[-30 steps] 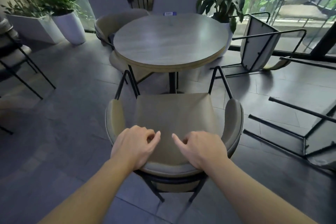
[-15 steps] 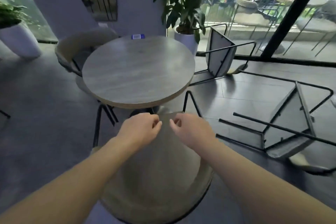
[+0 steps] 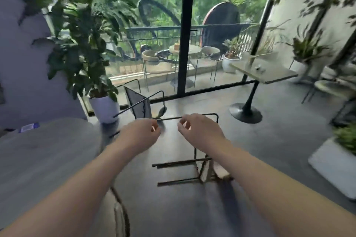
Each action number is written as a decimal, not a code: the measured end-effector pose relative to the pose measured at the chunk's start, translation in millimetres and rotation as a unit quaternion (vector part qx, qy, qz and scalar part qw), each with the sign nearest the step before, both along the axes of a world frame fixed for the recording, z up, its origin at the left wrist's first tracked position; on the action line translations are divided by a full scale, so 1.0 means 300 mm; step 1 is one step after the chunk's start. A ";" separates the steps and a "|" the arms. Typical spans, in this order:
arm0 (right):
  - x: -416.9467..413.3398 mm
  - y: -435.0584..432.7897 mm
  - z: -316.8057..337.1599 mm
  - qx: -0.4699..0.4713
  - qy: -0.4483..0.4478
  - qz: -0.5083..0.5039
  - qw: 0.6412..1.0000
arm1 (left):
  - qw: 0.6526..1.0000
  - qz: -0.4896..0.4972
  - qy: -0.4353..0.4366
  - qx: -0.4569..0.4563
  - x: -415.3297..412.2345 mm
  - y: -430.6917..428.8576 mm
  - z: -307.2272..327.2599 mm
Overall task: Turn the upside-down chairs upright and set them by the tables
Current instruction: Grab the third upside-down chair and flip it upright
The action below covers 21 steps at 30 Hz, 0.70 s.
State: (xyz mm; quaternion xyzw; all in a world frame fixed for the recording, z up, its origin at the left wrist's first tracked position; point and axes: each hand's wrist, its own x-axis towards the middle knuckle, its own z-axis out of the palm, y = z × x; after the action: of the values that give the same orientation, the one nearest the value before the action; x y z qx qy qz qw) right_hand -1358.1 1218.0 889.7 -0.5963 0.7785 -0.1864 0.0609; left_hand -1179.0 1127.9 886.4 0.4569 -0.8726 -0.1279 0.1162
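Two overturned chairs lie on the dark floor. The nearer overturned chair (image 3: 200,167) rests on its side just below my hands, black legs pointing left. The farther overturned chair (image 3: 141,106) lies by the window, its grey seat underside facing me. My left hand (image 3: 141,136) and my right hand (image 3: 200,131) hover in mid-air in front of me, fingers loosely curled, holding nothing. The round wooden table (image 3: 44,156) fills the lower left, and part of the upright chair (image 3: 119,211) shows at its edge.
A tall potted plant (image 3: 104,107) stands by the purple wall. A square pedestal table (image 3: 264,72) stands right of centre, with a white planter (image 3: 335,165) at the right edge. A glass wall with a black post (image 3: 185,44) closes the far side.
My hands came off the upright chair's backrest and lifted into the air. The view swung up and to the right, from the round table toward the overturned chairs and the window.
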 end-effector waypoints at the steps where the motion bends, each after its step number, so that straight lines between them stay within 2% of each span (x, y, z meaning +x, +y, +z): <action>1: -0.105 0.034 0.020 -0.001 0.003 -0.015 1.000 | 1.000 -0.007 0.002 0.000 -0.099 0.013 0.018; 5: -0.475 0.146 0.068 -0.010 0.011 -0.053 0.998 | 1.000 -0.026 0.009 0.009 -0.456 0.074 0.066; 10: -0.791 0.184 0.101 -0.016 0.026 -0.060 0.998 | 0.999 -0.043 0.001 -0.013 -0.798 0.114 0.078; 17: -1.110 0.039 0.072 -0.010 0.006 -0.070 0.997 | 0.998 -0.053 -0.005 -0.024 -1.188 -0.008 0.058; 21: -1.289 -0.069 0.062 -0.025 -0.013 -0.088 0.996 | 0.997 -0.055 0.031 -0.034 -1.375 -0.165 0.030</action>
State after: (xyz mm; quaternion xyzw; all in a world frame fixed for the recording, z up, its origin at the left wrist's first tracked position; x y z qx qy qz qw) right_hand -1744.8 1197.2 908.2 -0.5243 0.8222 -0.2183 0.0388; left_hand -1591.6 1078.4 895.4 0.3995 -0.8963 -0.1184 0.1518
